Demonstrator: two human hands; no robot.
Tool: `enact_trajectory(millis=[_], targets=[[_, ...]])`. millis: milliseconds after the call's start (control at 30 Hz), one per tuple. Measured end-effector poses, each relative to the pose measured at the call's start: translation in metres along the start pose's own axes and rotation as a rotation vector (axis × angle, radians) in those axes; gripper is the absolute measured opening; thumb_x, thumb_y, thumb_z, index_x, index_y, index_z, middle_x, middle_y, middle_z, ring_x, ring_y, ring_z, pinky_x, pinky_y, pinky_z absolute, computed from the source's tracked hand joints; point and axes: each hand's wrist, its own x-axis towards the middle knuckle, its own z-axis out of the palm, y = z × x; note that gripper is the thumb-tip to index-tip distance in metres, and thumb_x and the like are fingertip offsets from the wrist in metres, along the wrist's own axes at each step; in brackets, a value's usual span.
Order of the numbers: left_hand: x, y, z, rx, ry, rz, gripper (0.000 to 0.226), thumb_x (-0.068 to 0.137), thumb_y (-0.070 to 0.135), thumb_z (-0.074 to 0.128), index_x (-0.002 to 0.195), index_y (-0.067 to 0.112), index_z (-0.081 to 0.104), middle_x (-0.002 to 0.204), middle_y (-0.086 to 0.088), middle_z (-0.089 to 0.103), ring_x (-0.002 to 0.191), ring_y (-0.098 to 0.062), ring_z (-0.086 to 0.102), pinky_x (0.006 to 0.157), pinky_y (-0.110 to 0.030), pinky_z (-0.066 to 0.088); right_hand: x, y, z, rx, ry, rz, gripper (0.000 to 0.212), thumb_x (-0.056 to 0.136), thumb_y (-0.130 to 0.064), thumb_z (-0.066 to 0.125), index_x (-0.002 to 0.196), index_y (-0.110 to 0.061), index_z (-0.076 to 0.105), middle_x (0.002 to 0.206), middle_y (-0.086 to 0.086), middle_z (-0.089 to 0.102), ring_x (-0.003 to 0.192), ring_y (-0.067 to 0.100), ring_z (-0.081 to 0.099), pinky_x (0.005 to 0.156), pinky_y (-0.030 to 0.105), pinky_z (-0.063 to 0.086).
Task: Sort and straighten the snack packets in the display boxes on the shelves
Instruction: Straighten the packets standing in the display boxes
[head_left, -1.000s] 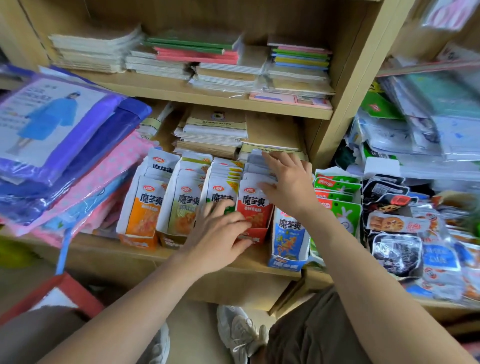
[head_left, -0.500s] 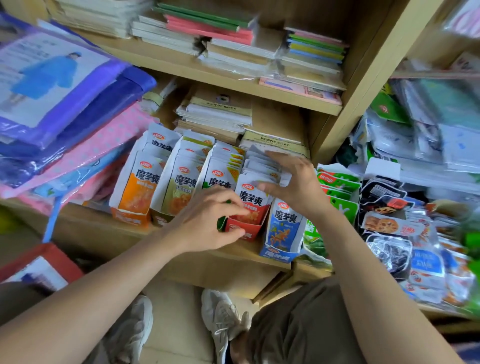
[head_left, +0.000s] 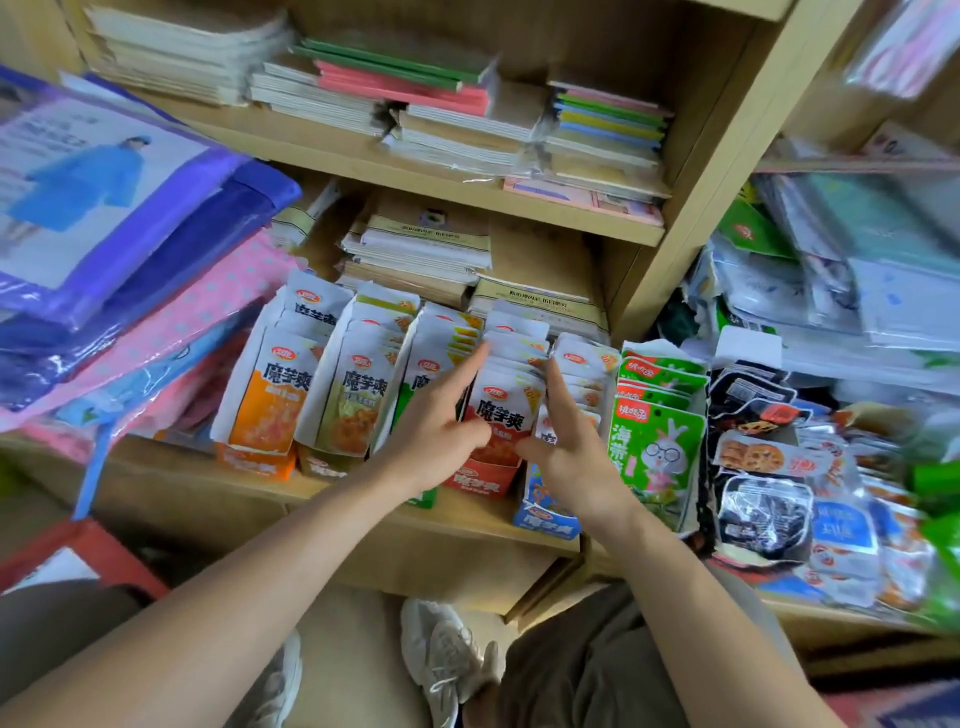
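Several display boxes of snack packets stand in a row on the low shelf (head_left: 156, 470): an orange box (head_left: 265, 400), a yellow-green box (head_left: 353, 400), a green box partly behind my left hand, a red box (head_left: 501, 410), a blue box (head_left: 545, 514). My left hand (head_left: 441, 421) lies against the left side of the red box's packets, fingers straight, index finger pointing up along the row. My right hand (head_left: 569, 441) lies flat against the right side of the same packets, fingers straight. The red packets sit upright between both hands.
Green rabbit-print packets (head_left: 654, 441) and a pile of dark and silver packets (head_left: 763, 493) lie to the right. Folded raincoat packs (head_left: 104, 208) hang over the shelf at left. Stacked notebooks (head_left: 415, 104) fill the shelves above. My shoes (head_left: 447, 660) are on the floor below.
Both hands have opened: the left no longer curls at the box front, the right came down off the packet tops. They now press the red packets from either side.
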Motion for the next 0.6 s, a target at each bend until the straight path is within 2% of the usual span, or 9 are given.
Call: enact_trajectory(millis=[67,100,133,200,267,333,400,467,600], targets=[[0.002,0.002,-0.007,-0.027,0.067,0.039,0.084,0.090,0.000,0.057,0.156,0.041,0.026,0.163,0.014,0.027,0.087,-0.014,0.062,0.064,-0.013,0.051,0.001,0.000,-0.004,0.083,0.074,0.009,0.086,0.093,0.003,0.057,0.158,-0.034,0.015,0.159,-0.017,0.025,0.142,0.013,0.032,0.112,0.037,0.040],[0.002,0.004,-0.008,-0.026,0.092,0.062,0.084,0.090,0.000,0.058,0.157,0.039,0.025,0.162,0.014,0.028,0.103,-0.008,0.058,0.076,-0.013,0.052,0.002,-0.001,-0.004,0.124,0.111,0.018,0.086,0.093,0.000,0.059,0.158,-0.038,0.016,0.156,-0.014,0.031,0.132,0.022,0.043,0.107,0.046,0.045],[0.002,0.006,-0.008,-0.006,0.095,0.067,0.086,0.090,0.000,0.059,0.158,0.037,0.023,0.161,0.016,0.027,0.120,-0.005,0.050,0.090,-0.016,0.051,0.002,-0.003,-0.004,0.137,0.121,0.008,0.087,0.092,-0.004,0.061,0.157,-0.040,0.016,0.151,-0.011,0.035,0.125,0.021,0.050,0.106,0.050,0.045],[0.003,0.012,-0.006,0.081,0.047,0.064,0.089,0.089,-0.002,0.059,0.159,0.035,0.020,0.159,0.022,0.022,0.139,0.007,0.026,0.106,-0.014,0.037,0.005,-0.004,-0.001,0.048,0.068,-0.043,0.089,0.089,-0.010,0.065,0.157,-0.038,0.017,0.154,-0.013,0.033,0.136,-0.002,0.033,0.118,0.041,0.034],[0.006,0.013,-0.009,0.086,0.011,0.059,0.087,0.087,-0.004,0.058,0.157,0.037,0.026,0.162,0.020,0.024,0.135,0.006,0.039,0.093,-0.020,0.048,0.010,-0.003,0.002,-0.103,0.070,-0.066,0.088,0.085,-0.020,0.067,0.157,-0.036,0.019,0.157,-0.020,0.027,0.143,-0.001,0.020,0.119,0.038,0.026],[0.010,0.009,-0.019,0.033,0.037,0.050,0.080,0.089,-0.004,0.056,0.153,0.039,0.035,0.158,0.012,0.037,0.129,-0.001,0.051,0.076,-0.019,0.051,0.016,-0.001,0.000,-0.239,0.206,-0.090,0.079,0.082,-0.032,0.068,0.153,-0.035,0.033,0.149,-0.019,0.039,0.138,0.015,0.028,0.111,0.040,0.032],[0.010,0.003,-0.031,0.094,0.107,0.092,0.068,0.092,-0.001,0.056,0.148,0.035,0.045,0.145,0.006,0.054,0.122,-0.012,0.057,0.080,-0.015,0.049,0.020,-0.002,-0.004,-0.373,0.353,-0.190,0.062,0.083,-0.036,0.069,0.143,-0.030,0.051,0.138,-0.011,0.053,0.125,0.023,0.039,0.102,0.037,0.034],[0.007,-0.003,-0.045,0.220,0.228,0.188,0.056,0.090,-0.001,0.059,0.139,0.027,0.059,0.127,0.006,0.065,0.108,-0.007,0.062,0.087,-0.022,0.055,0.024,-0.007,-0.002,-0.517,0.441,-0.310,0.053,0.082,-0.040,0.066,0.132,-0.026,0.061,0.130,-0.006,0.060,0.116,0.027,0.046,0.095,0.037,0.034],[0.008,-0.021,-0.092,0.582,0.402,0.333,0.046,0.084,0.009,0.067,0.127,0.025,0.068,0.117,0.009,0.070,0.112,-0.014,0.059,0.096,-0.034,0.050,0.040,-0.026,0.012,-0.643,0.388,-0.447,0.045,0.081,-0.043,0.067,0.122,-0.025,0.067,0.126,-0.007,0.061,0.114,0.025,0.046,0.089,0.047,0.039]])
